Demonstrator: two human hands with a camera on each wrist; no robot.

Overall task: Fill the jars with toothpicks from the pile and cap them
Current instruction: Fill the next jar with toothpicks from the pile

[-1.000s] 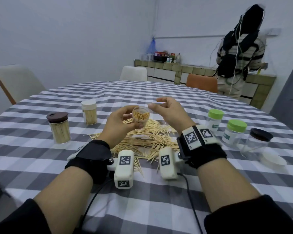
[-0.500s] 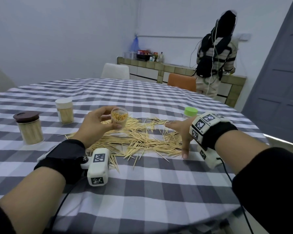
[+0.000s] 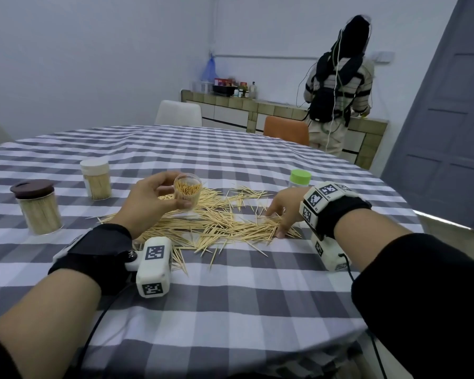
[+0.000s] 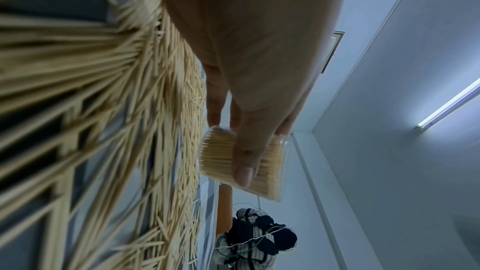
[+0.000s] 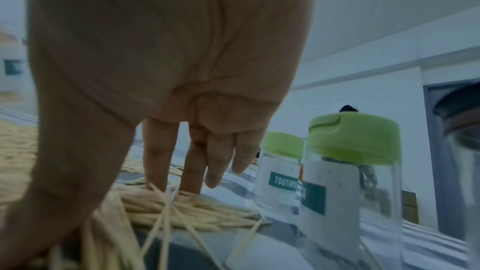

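My left hand (image 3: 159,198) grips a small clear jar (image 3: 187,193) packed with toothpicks and without a cap, held above the left part of the toothpick pile (image 3: 216,222). In the left wrist view the thumb lies across the jar (image 4: 221,157). My right hand (image 3: 281,212) is spread with straight fingers, its fingertips (image 5: 189,182) pressing down on the right end of the pile (image 5: 182,210). Two empty green-capped jars (image 5: 350,182) (image 5: 281,171) stand just right of that hand; one (image 3: 300,178) shows in the head view.
A brown-lidded jar (image 3: 37,209) and a white-lidded jar (image 3: 96,178), both full of toothpicks, stand at the left on the checked tablecloth (image 3: 230,296). A dark-lidded jar (image 5: 462,151) is at the far right. A person (image 3: 337,86) stands at the counter beyond.
My right hand has gone from beside the jar's mouth down to the right end of the pile and now presses on the toothpicks. The head view has swung to the right.
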